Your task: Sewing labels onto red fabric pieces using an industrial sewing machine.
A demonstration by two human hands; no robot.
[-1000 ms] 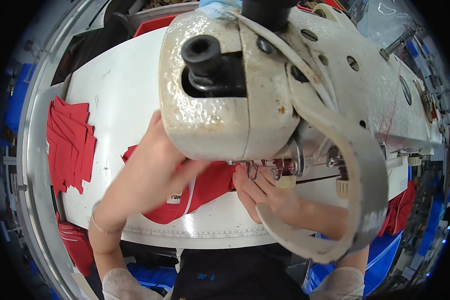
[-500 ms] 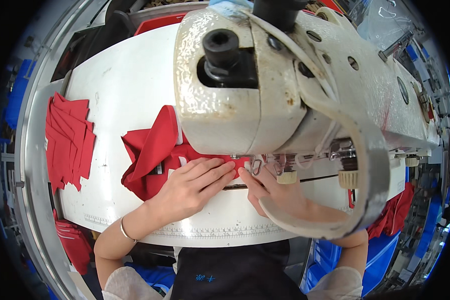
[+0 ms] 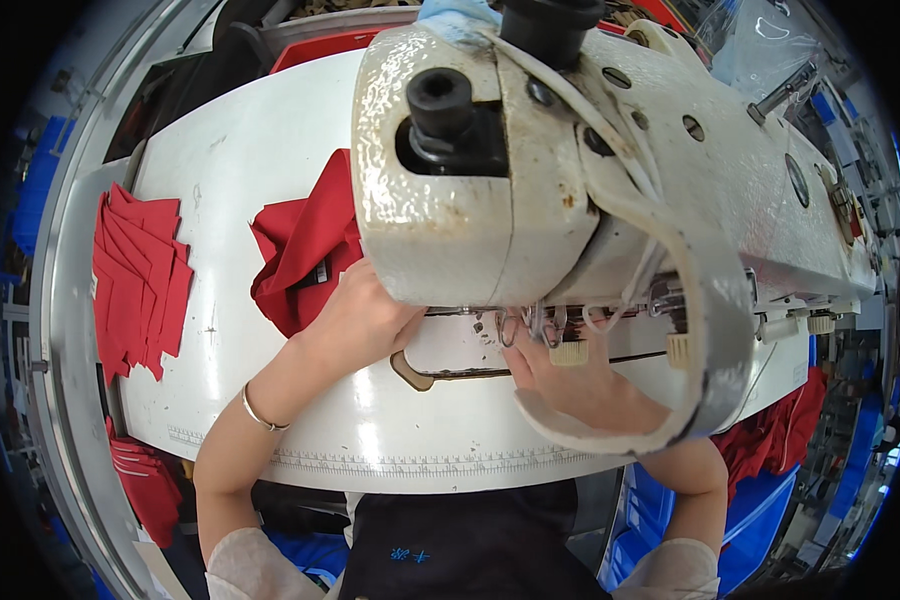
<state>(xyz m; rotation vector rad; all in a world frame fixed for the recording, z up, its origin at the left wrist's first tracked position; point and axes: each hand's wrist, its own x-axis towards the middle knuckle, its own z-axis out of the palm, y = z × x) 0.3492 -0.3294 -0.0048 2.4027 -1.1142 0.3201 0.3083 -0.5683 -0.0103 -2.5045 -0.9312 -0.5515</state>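
Observation:
A red fabric piece (image 3: 305, 245) lies folded and bunched on the white table, left of the sewing machine (image 3: 440, 230). My left hand (image 3: 365, 320) is at its right edge, fingers curled in and closed on the cloth; the machine head hides part of the grip. A small dark-and-white label shows on the fabric beside that hand. My right hand (image 3: 570, 385) rests by the needle area, behind the clear guides and the curved white guard (image 3: 710, 370). Those parts hide its fingertips, so its grip cannot be made out. The metal plate between my hands is bare.
A stack of red cut pieces (image 3: 140, 280) lies at the table's left, with more red cloth (image 3: 145, 480) below it. Red cloth (image 3: 775, 430) sits over a blue bin (image 3: 760, 520) at the right. A ruler strip (image 3: 420, 465) runs along the near edge.
The red fabric has moved from under the needle area to the far left, and my left hand went with it, its fingers now curled. My right hand has shifted slightly right.

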